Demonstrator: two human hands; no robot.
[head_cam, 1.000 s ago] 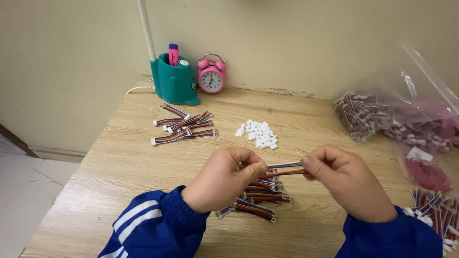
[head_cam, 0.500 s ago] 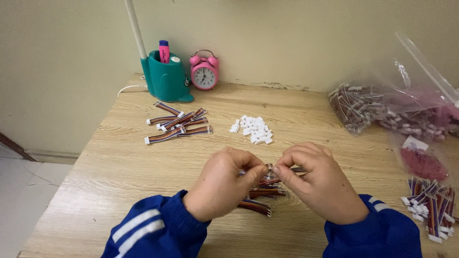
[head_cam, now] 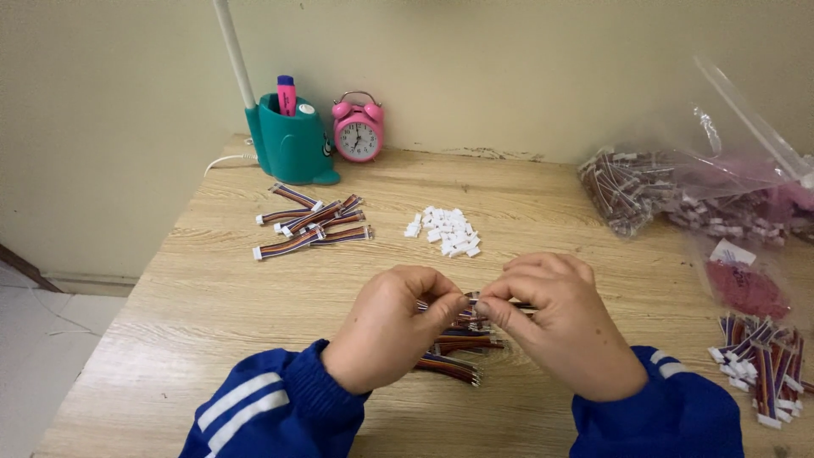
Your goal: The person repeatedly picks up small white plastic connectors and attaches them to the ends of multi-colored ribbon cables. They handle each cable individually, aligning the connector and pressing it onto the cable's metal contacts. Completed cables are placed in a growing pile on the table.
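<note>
Wooden counter point(head_cam: 212, 305): left hand point(head_cam: 392, 326) and right hand point(head_cam: 566, 322), fingers meeting, pinch one striped ribbon cable point(head_cam: 468, 301) above a loose cable heap point(head_cam: 454, 352). Beyond fingers: white connector pile point(head_cam: 445, 231), finished cables point(head_cam: 309, 222). Farther: one teal holder point(head_cam: 292, 144), one pink clock point(head_cam: 358, 129), plastic bags point(head_cam: 678, 191).
</note>
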